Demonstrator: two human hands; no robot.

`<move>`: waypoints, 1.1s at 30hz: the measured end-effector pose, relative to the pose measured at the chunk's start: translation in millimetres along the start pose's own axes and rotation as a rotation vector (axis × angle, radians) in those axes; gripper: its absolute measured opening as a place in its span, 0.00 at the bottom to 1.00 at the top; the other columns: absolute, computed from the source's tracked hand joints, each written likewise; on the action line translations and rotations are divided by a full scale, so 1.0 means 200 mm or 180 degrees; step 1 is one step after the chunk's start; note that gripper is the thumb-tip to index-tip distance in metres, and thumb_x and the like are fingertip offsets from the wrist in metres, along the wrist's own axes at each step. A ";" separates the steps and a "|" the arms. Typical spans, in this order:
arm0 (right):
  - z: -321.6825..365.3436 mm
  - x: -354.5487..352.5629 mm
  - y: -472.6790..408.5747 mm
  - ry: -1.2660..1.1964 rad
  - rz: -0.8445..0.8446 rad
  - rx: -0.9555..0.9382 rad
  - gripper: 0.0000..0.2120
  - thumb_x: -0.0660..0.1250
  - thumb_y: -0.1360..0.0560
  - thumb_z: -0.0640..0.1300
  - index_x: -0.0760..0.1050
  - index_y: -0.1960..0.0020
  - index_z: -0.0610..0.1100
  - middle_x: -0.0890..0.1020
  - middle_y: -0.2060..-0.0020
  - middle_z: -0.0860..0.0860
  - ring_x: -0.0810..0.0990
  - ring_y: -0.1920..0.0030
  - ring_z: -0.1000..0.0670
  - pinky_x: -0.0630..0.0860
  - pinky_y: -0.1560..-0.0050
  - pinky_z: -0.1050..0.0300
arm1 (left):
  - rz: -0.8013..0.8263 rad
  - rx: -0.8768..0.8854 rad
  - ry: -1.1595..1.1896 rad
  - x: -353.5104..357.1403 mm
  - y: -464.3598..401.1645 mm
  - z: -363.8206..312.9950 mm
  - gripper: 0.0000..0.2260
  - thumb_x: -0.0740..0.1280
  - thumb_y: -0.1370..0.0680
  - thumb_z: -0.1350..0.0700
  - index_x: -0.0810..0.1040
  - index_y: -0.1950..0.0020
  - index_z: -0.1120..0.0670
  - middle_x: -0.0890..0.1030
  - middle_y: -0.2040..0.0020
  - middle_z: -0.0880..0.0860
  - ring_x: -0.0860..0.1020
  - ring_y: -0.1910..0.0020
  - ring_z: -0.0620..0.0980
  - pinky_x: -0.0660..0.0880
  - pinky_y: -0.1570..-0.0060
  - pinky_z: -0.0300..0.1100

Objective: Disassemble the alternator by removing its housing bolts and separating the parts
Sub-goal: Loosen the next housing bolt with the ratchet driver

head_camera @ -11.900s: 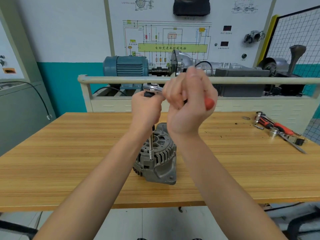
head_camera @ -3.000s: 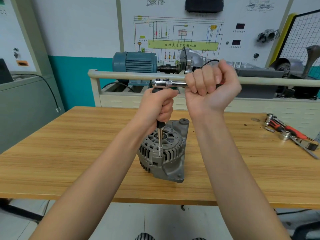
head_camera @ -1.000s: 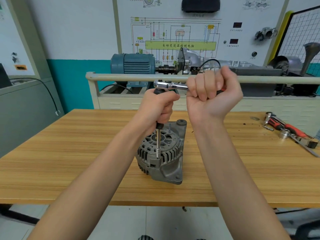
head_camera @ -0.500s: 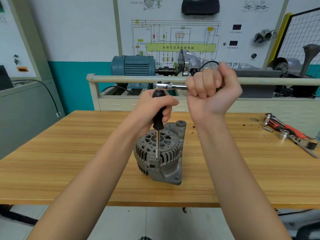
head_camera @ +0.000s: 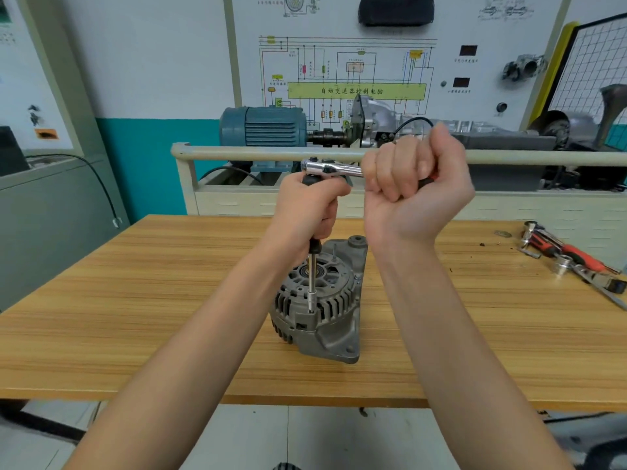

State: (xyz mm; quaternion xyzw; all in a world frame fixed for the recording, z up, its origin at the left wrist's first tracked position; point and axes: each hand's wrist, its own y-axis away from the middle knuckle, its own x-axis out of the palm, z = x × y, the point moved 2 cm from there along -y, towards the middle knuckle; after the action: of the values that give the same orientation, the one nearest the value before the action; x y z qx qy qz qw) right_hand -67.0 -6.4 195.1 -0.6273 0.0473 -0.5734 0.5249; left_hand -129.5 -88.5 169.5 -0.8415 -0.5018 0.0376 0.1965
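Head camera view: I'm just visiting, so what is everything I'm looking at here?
alternator: one, grey metal, standing on the table near its front edge
ratchet wrench: one, chrome, level above the alternator
extension bar: one, steel with black grip, upright from the ratchet wrench down to the alternator's housing
table: one, light wood
loose tools: a few, red, black and chrome, far right of the table
electric motor: one, blue-grey, on the bench behind
wiring diagram board: one, white, on the wall
left hand: grips the extension bar's top
right hand: grips the ratchet wrench's handle
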 end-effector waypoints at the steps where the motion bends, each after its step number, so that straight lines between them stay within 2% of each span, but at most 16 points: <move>1: -0.01 0.03 0.04 0.0359 0.0209 -0.0395 0.21 0.54 0.23 0.36 0.63 0.75 0.48 0.60 0.83 0.54 0.54 0.81 0.55 0.53 0.74 0.61 | -0.0171 0.0011 -0.0044 0.01 0.00 0.00 0.19 0.62 0.25 0.69 0.62 0.71 0.52 0.60 0.80 0.47 0.55 0.82 0.44 0.53 0.79 0.32; 3: -0.03 0.09 0.10 0.1045 0.0526 -0.1078 0.15 0.57 0.26 0.35 0.65 0.68 0.49 0.63 0.80 0.56 0.59 0.80 0.56 0.56 0.72 0.61 | -0.0428 0.0060 -0.0137 0.03 0.00 0.01 0.19 0.62 0.26 0.69 0.62 0.71 0.52 0.62 0.79 0.47 0.56 0.80 0.45 0.53 0.78 0.32; 4: -0.03 0.10 0.11 0.1262 0.0582 -0.1221 0.14 0.58 0.27 0.35 0.65 0.67 0.50 0.65 0.79 0.57 0.60 0.79 0.57 0.57 0.71 0.61 | -0.0518 0.0085 -0.0173 0.03 0.00 0.01 0.18 0.62 0.27 0.69 0.62 0.71 0.52 0.62 0.78 0.47 0.57 0.79 0.45 0.54 0.78 0.32; 7: -0.02 0.09 0.10 0.1162 0.0512 -0.1112 0.17 0.55 0.27 0.31 0.65 0.68 0.50 0.64 0.81 0.56 0.60 0.80 0.56 0.57 0.70 0.60 | -0.0467 0.0150 -0.0119 0.02 0.00 0.02 0.18 0.62 0.28 0.70 0.61 0.71 0.52 0.61 0.79 0.47 0.56 0.80 0.45 0.54 0.79 0.33; 9: -0.01 0.07 0.07 0.0788 0.0482 -0.0827 0.18 0.53 0.27 0.33 0.64 0.72 0.49 0.62 0.83 0.54 0.58 0.81 0.56 0.56 0.72 0.61 | -0.0250 0.0131 -0.0075 0.01 0.00 0.02 0.19 0.63 0.27 0.69 0.62 0.70 0.52 0.61 0.79 0.47 0.56 0.81 0.45 0.55 0.80 0.34; 12: 0.01 0.00 -0.03 0.0107 0.0344 -0.0004 0.24 0.52 0.23 0.37 0.63 0.78 0.46 0.61 0.84 0.54 0.54 0.82 0.55 0.56 0.76 0.63 | 0.0157 0.0110 -0.0062 -0.03 0.00 0.01 0.18 0.66 0.26 0.68 0.64 0.71 0.54 0.64 0.79 0.49 0.60 0.81 0.47 0.59 0.78 0.36; 16: -0.03 -0.12 -0.15 -0.1222 -0.0264 0.1160 0.28 0.49 0.20 0.42 0.61 0.80 0.44 0.58 0.86 0.53 0.49 0.80 0.54 0.54 0.79 0.63 | 0.1045 -0.0048 0.0042 -0.05 0.01 -0.03 0.15 0.67 0.29 0.63 0.68 0.74 0.54 0.67 0.78 0.52 0.65 0.79 0.50 0.64 0.75 0.37; 18: -0.07 -0.17 -0.19 -0.1687 -0.0507 0.1416 0.30 0.49 0.19 0.44 0.60 0.81 0.43 0.54 0.84 0.53 0.48 0.80 0.55 0.52 0.79 0.62 | 0.1253 -0.0185 0.0068 -0.04 0.01 -0.03 0.17 0.66 0.28 0.62 0.66 0.75 0.53 0.65 0.79 0.51 0.63 0.81 0.48 0.62 0.77 0.35; 20: -0.08 -0.20 -0.20 -0.1695 -0.0645 0.1413 0.30 0.50 0.20 0.44 0.60 0.81 0.44 0.55 0.85 0.53 0.49 0.80 0.55 0.53 0.80 0.63 | 0.1143 -0.0298 0.0121 -0.02 0.00 -0.02 0.21 0.64 0.25 0.64 0.62 0.75 0.53 0.61 0.81 0.49 0.59 0.84 0.45 0.56 0.79 0.33; 22: -0.07 -0.19 -0.19 -0.1484 -0.0667 0.1298 0.28 0.50 0.20 0.42 0.61 0.80 0.44 0.58 0.86 0.52 0.50 0.82 0.54 0.53 0.79 0.63 | 0.0869 -0.0351 0.0154 -0.01 -0.01 -0.01 0.22 0.61 0.23 0.65 0.59 0.75 0.54 0.59 0.82 0.48 0.56 0.84 0.44 0.51 0.79 0.33; 24: -0.05 -0.16 -0.17 -0.1196 -0.0619 0.1079 0.27 0.50 0.21 0.41 0.61 0.80 0.45 0.59 0.86 0.53 0.54 0.84 0.54 0.54 0.79 0.63 | 0.0494 -0.0302 0.0049 -0.01 -0.02 0.00 0.21 0.61 0.23 0.66 0.58 0.73 0.53 0.58 0.81 0.48 0.54 0.84 0.45 0.50 0.78 0.34; 26: -0.03 -0.11 -0.12 -0.0750 -0.0414 0.0765 0.28 0.50 0.20 0.40 0.61 0.79 0.46 0.59 0.85 0.53 0.54 0.83 0.54 0.55 0.78 0.62 | 0.0111 -0.0209 -0.0036 0.00 -0.02 0.00 0.21 0.61 0.24 0.66 0.58 0.72 0.53 0.58 0.80 0.48 0.54 0.83 0.45 0.50 0.78 0.35; 29: -0.03 0.01 -0.01 0.0311 0.0161 -0.0050 0.25 0.52 0.22 0.37 0.63 0.78 0.47 0.61 0.84 0.53 0.55 0.81 0.55 0.55 0.75 0.60 | -0.0443 -0.0124 -0.0060 0.01 -0.02 0.01 0.19 0.62 0.25 0.68 0.59 0.70 0.51 0.59 0.80 0.47 0.54 0.81 0.45 0.51 0.78 0.35; 31: -0.06 0.08 0.06 0.0958 0.0420 -0.0707 0.19 0.54 0.25 0.35 0.65 0.72 0.48 0.63 0.81 0.54 0.58 0.80 0.55 0.55 0.73 0.59 | -0.0725 -0.0047 -0.0128 0.01 -0.01 0.01 0.17 0.61 0.26 0.68 0.61 0.69 0.52 0.61 0.79 0.47 0.56 0.80 0.44 0.53 0.79 0.34; 33: -0.08 0.12 0.10 0.1276 0.0560 -0.1044 0.15 0.55 0.26 0.33 0.66 0.66 0.49 0.66 0.77 0.55 0.59 0.79 0.55 0.56 0.72 0.58 | -0.0883 0.0054 -0.0206 0.01 0.00 0.01 0.16 0.61 0.25 0.68 0.63 0.68 0.52 0.63 0.78 0.48 0.59 0.79 0.44 0.55 0.78 0.35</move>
State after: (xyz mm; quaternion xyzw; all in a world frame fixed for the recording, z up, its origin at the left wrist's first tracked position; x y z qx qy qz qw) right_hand -59.6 -40.4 192.9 -0.5714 0.2967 -0.6230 0.4442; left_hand -130.2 -86.4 167.5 -0.7607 -0.6191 0.0415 0.1906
